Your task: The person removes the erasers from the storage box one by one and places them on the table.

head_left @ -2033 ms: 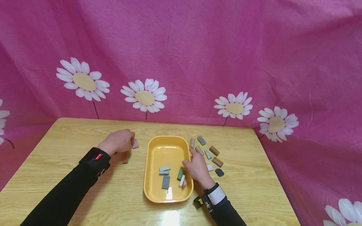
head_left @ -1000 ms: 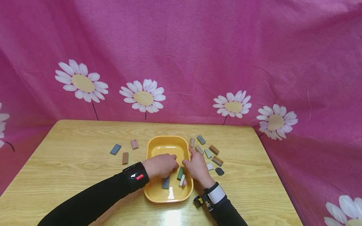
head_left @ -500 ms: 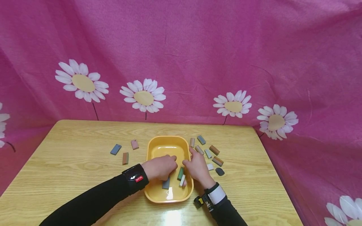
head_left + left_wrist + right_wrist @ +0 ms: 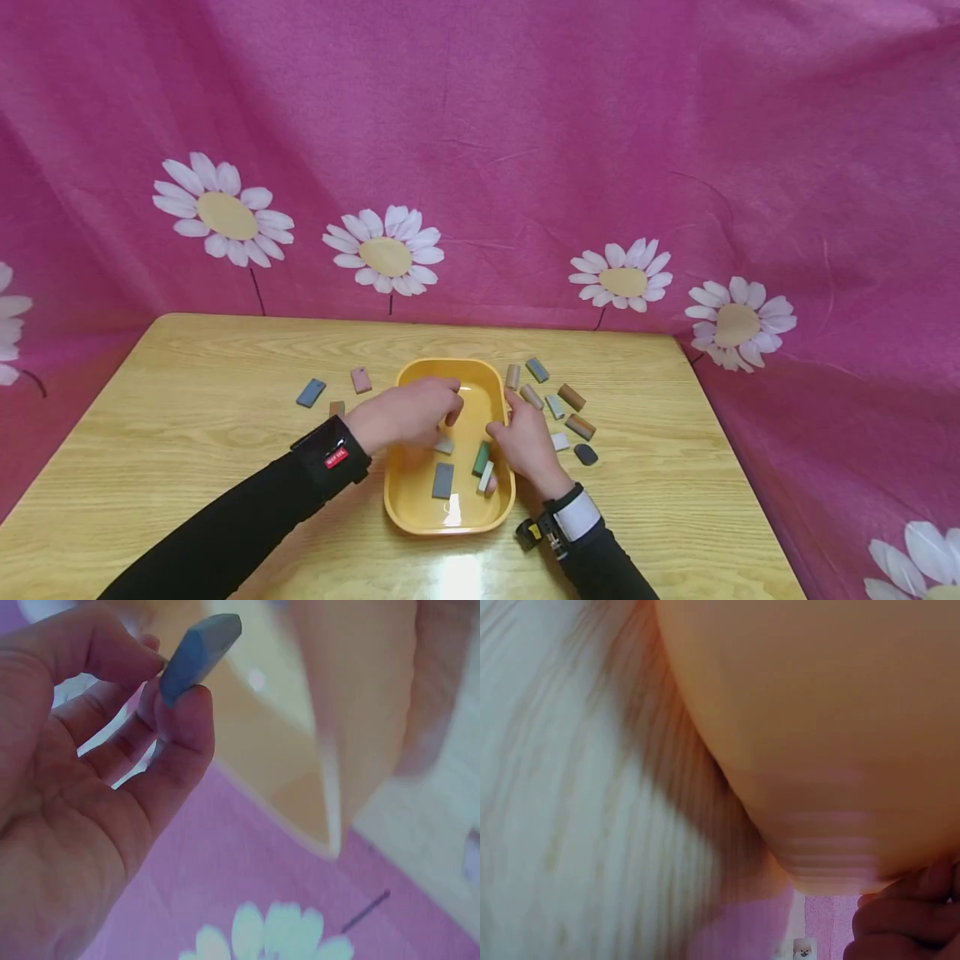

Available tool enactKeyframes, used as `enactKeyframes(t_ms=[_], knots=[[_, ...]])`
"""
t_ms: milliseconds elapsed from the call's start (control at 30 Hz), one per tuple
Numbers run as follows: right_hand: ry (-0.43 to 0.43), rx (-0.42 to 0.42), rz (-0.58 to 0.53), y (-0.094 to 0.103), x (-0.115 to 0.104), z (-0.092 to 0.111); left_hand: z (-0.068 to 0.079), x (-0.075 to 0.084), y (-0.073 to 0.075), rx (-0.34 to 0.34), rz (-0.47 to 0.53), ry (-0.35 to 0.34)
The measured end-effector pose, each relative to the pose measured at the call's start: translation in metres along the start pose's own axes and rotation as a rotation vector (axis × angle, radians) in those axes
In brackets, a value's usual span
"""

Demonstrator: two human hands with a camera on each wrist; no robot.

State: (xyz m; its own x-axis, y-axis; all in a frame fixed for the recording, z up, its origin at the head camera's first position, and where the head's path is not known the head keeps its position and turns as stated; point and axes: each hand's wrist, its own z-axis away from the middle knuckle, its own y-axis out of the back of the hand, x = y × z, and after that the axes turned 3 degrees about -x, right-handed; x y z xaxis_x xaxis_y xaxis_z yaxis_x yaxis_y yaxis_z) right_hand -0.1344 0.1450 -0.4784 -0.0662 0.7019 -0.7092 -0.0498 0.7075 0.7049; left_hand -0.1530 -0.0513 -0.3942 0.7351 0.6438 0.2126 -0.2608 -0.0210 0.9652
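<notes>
A yellow tray (image 4: 397,517) stands mid-table. Above its left half, my left hand (image 4: 412,411) pinches a small grey-blue block (image 4: 199,656) between thumb and fingertips, as the left wrist view shows. Below that hand lies a pale block (image 4: 445,446), partly hidden. A dark grey block (image 4: 442,481), a green block (image 4: 482,458) and a white block (image 4: 486,477) lie on the tray's floor, with a pinkish piece (image 4: 492,485) half covered by the white one. My right hand (image 4: 527,442) grips the tray's right rim, thumb inside; in the right wrist view its curled fingers (image 4: 904,919) appear beside the tray's outer wall.
Left of the tray sit a blue block (image 4: 311,392), a pink block (image 4: 361,380) and an orange-brown block (image 4: 337,408), partly behind my wrist. Several brown, grey and white pieces, with a dark rounded one (image 4: 586,454), are scattered right of the tray. A pink flowered curtain (image 4: 480,167) hangs behind.
My left hand let go of the pink block on the table, reached into the tray, and has now risen up and left with the grey-blue block. My right hand keeps its grip on the rim.
</notes>
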Motion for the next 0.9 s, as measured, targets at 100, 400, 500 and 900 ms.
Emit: enactKeyframes(t_ms=[100, 400, 500, 900], knots=[[0.004, 0.007, -0.004, 0.001, 0.000, 0.000, 0.009, -0.012, 0.011, 0.015, 0.012, 0.058], [0.008, 0.017, 0.003, -0.001, 0.000, 0.000, 0.048, -0.062, 0.008, 0.058, 0.073, 0.157], [0.006, 0.018, 0.010, -0.001, 0.001, 0.000, 0.060, -0.077, -0.009, 0.020, 0.124, 0.215], [-0.015, 0.008, 0.008, -0.001, 0.001, 0.000, 0.070, -0.101, -0.044, 0.082, 0.190, 0.190]])
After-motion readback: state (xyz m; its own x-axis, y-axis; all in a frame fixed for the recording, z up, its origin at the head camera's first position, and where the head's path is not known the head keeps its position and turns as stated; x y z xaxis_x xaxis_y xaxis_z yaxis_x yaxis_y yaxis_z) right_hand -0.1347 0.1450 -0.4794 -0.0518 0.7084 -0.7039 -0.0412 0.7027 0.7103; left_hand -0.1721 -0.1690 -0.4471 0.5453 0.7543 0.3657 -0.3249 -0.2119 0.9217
